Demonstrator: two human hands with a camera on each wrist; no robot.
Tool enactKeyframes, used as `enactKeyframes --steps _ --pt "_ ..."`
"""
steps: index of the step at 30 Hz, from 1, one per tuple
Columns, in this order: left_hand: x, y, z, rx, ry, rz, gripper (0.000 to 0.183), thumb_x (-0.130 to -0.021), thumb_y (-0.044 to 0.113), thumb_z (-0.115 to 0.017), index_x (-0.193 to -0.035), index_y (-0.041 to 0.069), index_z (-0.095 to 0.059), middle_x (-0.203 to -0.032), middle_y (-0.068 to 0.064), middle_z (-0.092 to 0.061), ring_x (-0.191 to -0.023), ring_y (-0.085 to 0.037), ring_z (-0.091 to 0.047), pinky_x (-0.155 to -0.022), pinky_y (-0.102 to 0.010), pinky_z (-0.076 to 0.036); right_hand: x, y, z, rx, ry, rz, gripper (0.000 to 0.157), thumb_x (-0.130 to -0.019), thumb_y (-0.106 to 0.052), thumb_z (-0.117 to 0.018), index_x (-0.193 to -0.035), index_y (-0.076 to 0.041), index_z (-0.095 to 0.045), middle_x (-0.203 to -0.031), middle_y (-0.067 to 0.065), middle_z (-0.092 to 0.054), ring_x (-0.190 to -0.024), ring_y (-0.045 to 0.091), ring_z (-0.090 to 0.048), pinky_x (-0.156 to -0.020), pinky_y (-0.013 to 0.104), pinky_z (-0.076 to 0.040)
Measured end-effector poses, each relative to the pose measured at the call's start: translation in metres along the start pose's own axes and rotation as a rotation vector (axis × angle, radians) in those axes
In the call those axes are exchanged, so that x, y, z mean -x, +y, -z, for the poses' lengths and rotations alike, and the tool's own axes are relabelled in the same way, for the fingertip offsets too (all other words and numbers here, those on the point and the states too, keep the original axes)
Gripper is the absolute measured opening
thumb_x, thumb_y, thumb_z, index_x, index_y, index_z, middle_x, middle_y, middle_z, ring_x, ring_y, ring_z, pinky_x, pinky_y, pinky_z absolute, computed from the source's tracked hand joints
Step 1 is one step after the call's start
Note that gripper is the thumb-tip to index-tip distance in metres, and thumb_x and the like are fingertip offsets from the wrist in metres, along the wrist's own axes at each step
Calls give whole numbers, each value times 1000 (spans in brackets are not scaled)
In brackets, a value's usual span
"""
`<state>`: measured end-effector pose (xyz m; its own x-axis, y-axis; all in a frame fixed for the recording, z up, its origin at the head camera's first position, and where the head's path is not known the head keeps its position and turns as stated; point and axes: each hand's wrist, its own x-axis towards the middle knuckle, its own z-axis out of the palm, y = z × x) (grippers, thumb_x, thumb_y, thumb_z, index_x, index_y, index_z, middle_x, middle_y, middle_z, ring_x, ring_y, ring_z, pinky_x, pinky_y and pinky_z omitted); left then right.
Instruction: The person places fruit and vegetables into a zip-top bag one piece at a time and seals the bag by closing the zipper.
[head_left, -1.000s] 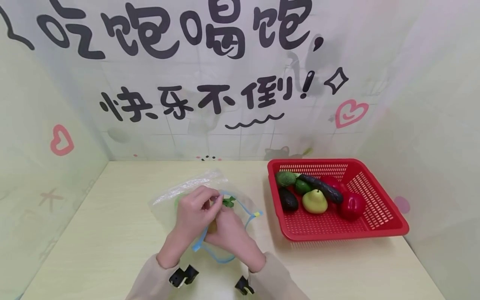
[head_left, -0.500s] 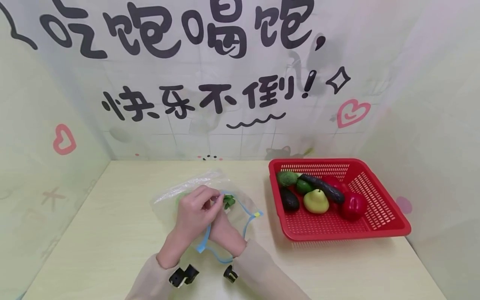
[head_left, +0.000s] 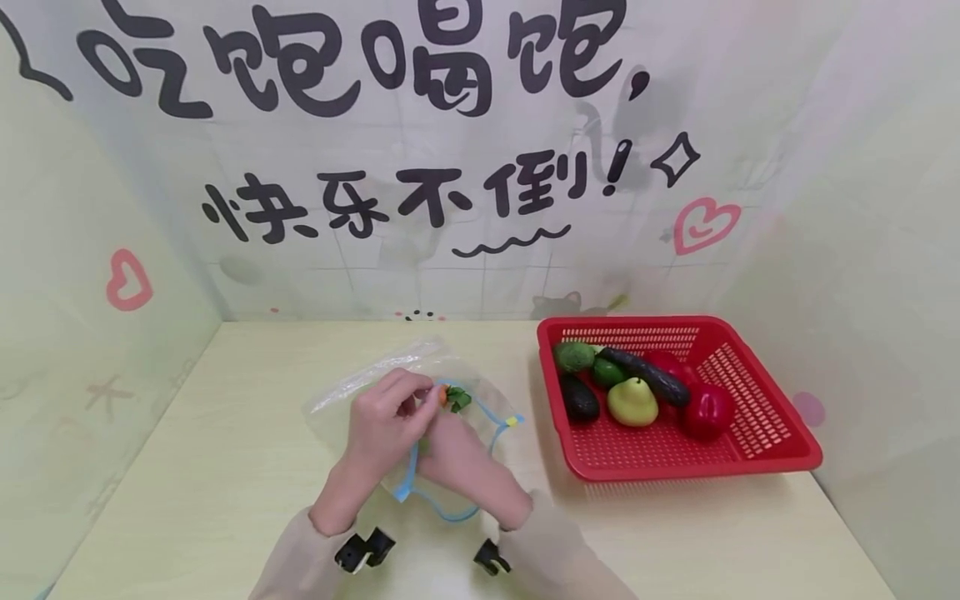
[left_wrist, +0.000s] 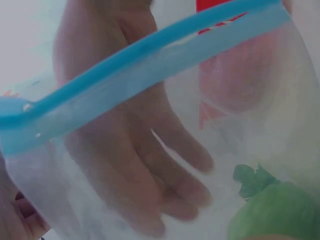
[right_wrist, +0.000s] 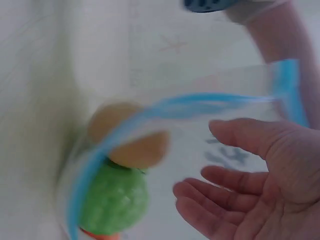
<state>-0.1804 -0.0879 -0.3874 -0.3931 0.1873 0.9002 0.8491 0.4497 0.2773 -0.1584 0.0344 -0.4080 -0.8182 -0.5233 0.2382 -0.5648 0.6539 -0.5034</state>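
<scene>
A clear zip bag (head_left: 472, 379) with a blue zip edge lies mid-table, its mouth spread toward me. At that edge my left hand (head_left: 386, 421) pinches the bag between thumb and fingers. My right hand (head_left: 465, 454) reaches in at the mouth, partly behind the left one. Its fingers are relaxed and hold nothing in the right wrist view. Deeper in the bag sit a rounded light-brown thing (right_wrist: 135, 150), a green lettuce-like ball (right_wrist: 112, 200) and a bit of orange below it. A leafy green top (head_left: 457, 400) with an orange spot shows beside my left fingertips.
To the right stands a red plastic basket (head_left: 780, 454) holding a yellow-green pear (head_left: 631, 403), a dark eggplant (head_left: 651, 375), an avocado-like dark fruit (head_left: 577, 398), red produce (head_left: 707, 411) and green vegetables. Printed walls rise behind the pale table (head_left: 187, 467) and on both sides.
My right hand goes further left into the bag, then comes partway back to the right. The brown thing under it at first no longer shows there. The left hand keeps its pinch.
</scene>
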Motion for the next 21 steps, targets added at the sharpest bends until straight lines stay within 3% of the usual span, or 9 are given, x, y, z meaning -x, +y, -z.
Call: enactKeyframes --steps 5,7,11,15,21 --pt "1 -2 -2 17 -6 11 14 -66 -7 -70 -75 2 -66 -67 -5 -61 -47 -11 -48 -42 -16 -41 29 6 35 -63 -117 85 24 -82 -15 -70 -103 -6 -61 -87 3 -63 -77 10 -56 -69 16 -45" --pt "1 -2 -2 19 -10 10 13 -66 -7 -71 -75 2 -66 -67 -5 -61 -47 -10 -48 -42 -16 -40 40 12 46 -67 -105 92 28 -83 -16 -70 -107 -5 -61 -93 2 -65 -82 10 -60 -73 16 -48" --pt "0 -2 -2 24 -6 5 11 -67 -5 -70 -73 2 -65 -66 -5 -61 -47 -10 -47 -42 -15 -40 59 30 67 -81 25 43 28 -82 -10 -71 -107 -2 -62 -91 6 -67 -79 13 -64 -71 21 -53" --pt "0 -2 -3 29 2 0 12 -66 -7 -70 -72 2 -65 -65 -6 -61 -46 -10 -48 -41 -16 -40 73 54 85 -79 200 -80 30 -77 -4 -75 -105 -2 -64 -90 8 -68 -77 16 -64 -68 28 -55" --pt "1 -4 -5 27 3 5 15 -64 -9 -71 -72 3 -65 -65 -5 -61 -46 -10 -47 -41 -16 -40 89 100 104 44 391 -274 44 -74 -5 -78 -113 1 -59 -100 16 -63 -89 26 -61 -75 40 -55"
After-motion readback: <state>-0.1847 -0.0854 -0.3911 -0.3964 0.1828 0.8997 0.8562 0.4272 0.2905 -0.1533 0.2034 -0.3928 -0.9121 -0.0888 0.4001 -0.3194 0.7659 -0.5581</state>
